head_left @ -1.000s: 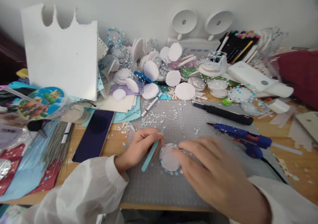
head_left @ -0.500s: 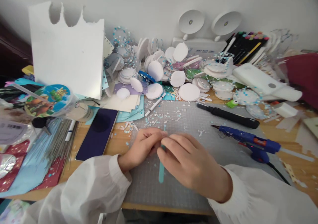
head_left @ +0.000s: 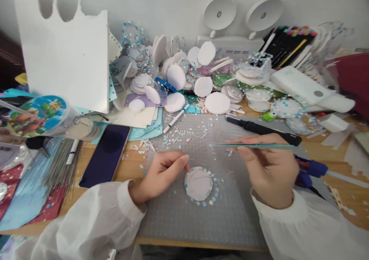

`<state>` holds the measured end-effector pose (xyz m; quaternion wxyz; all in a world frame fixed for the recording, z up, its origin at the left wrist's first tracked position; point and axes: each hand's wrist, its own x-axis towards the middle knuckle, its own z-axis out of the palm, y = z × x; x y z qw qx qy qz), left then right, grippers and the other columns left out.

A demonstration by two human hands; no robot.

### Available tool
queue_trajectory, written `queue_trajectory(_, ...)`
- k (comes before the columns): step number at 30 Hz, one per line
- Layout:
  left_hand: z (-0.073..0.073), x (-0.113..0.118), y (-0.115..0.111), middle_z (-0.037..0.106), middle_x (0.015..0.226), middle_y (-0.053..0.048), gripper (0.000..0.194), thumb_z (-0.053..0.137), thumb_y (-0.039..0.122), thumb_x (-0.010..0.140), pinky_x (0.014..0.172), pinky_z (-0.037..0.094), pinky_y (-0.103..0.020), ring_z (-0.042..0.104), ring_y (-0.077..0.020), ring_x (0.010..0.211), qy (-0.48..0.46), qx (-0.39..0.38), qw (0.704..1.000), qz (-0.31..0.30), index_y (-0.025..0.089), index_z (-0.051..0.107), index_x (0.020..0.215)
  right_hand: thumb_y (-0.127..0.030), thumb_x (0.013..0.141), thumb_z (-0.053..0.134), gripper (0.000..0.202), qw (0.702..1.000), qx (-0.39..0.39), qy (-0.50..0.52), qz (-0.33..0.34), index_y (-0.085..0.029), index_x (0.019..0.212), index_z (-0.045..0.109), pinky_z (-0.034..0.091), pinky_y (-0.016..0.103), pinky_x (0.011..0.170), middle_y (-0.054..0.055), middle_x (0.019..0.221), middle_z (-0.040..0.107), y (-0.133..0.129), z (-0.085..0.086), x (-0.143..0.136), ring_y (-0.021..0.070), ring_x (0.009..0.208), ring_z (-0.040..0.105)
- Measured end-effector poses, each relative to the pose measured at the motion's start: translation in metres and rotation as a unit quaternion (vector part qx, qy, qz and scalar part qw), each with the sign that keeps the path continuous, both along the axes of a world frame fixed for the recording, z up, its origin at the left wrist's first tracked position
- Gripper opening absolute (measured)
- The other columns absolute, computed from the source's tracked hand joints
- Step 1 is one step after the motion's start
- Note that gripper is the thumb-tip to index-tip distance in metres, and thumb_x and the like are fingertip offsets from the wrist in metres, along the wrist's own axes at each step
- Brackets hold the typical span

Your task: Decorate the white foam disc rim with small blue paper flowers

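Observation:
A white disc (head_left: 198,184) ringed with small blue and white stars lies flat on the grey cutting mat (head_left: 170,221). The fingertips of my left hand (head_left: 165,171) are drawn together at the disc's upper left edge; whatever they may pinch is too small to make out. Raised over the mat's right part, my right hand (head_left: 266,168) pinches a thin light-blue strip (head_left: 271,146), held level and seen almost edge-on. Star confetti and paper scraps (head_left: 178,137) are scattered beyond my left hand.
A blue glue gun (head_left: 309,167) lies partly behind my right hand, near a black tool (head_left: 259,129). On the left are a phone (head_left: 105,156), wires and a lidded cup (head_left: 40,116). White discs (head_left: 217,103) are piled at the back beside a white board (head_left: 66,56).
My hands have moved apart. The right one rose to the right with the strip, now turned sideways. The starred disc has come into sight between them, and the whole view has shifted slightly.

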<state>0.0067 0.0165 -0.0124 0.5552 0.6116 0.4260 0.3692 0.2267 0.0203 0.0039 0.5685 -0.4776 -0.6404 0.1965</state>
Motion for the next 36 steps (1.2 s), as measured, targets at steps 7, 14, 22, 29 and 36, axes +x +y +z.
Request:
queue_trajectory(7,0.005,-0.002,0.002,0.045,0.055,0.002,0.031,0.047,0.024,0.092,0.047,0.030,-0.021,0.039,-0.0084,0.050,0.145,0.107,0.981,-0.065,0.014,0.055,0.064,-0.021,0.087,0.059,0.007,0.977,-0.141,0.116,0.110,-0.021,0.093,0.055,0.058,0.028,0.065,0.002,0.082,0.069,-0.006,-0.018,0.000,0.0153,0.071,0.067)
queue_trajectory(14,0.001,-0.002,0.005,0.044,0.055,0.003,0.014,0.051,0.014,0.086,0.048,0.030,-0.022,0.039,-0.0085,0.049,0.114,0.181,0.963,-0.162,0.015,0.054,0.072,-0.020,0.091,0.054,0.007,0.947,-0.209,0.180,0.164,-0.025,0.096,0.054,0.056,0.026,0.072,0.000,0.085,0.065,-0.015,-0.010,-0.005,0.0129,0.079,0.065)
queue_trajectory(22,-0.005,-0.003,0.004,0.042,0.055,0.004,0.016,0.052,0.009,0.084,0.050,0.029,-0.024,0.037,-0.0092,0.050,0.079,0.225,0.952,-0.194,0.017,0.049,0.070,-0.018,0.092,0.051,0.011,0.946,-0.210,0.172,0.180,-0.027,0.098,0.052,0.054,0.025,0.072,-0.001,0.085,0.064,-0.017,-0.010,-0.008,0.0114,0.078,0.063)
queue_trajectory(29,-0.003,-0.002,0.005,0.039,0.055,0.005,0.022,0.050,0.010,0.086,0.049,0.027,-0.024,0.035,-0.0091,0.049,0.079,0.224,0.951,-0.198,0.018,0.044,0.067,-0.016,0.092,0.049,0.014,0.947,-0.205,0.154,0.193,-0.027,0.099,0.051,0.054,0.025,0.070,-0.001,0.085,0.063,-0.018,-0.010,-0.010,0.0112,0.078,0.062)
queue_trajectory(36,-0.005,-0.004,0.004,0.038,0.056,0.006,0.021,0.051,0.010,0.086,0.050,0.028,-0.024,0.035,-0.0089,0.050,0.077,0.219,0.950,-0.206,0.018,0.045,0.068,-0.013,0.091,0.049,0.017,0.953,-0.180,0.143,0.196,-0.026,0.101,0.051,0.053,0.026,0.071,-0.001,0.087,0.061,-0.019,-0.012,-0.011,0.0119,0.080,0.063)
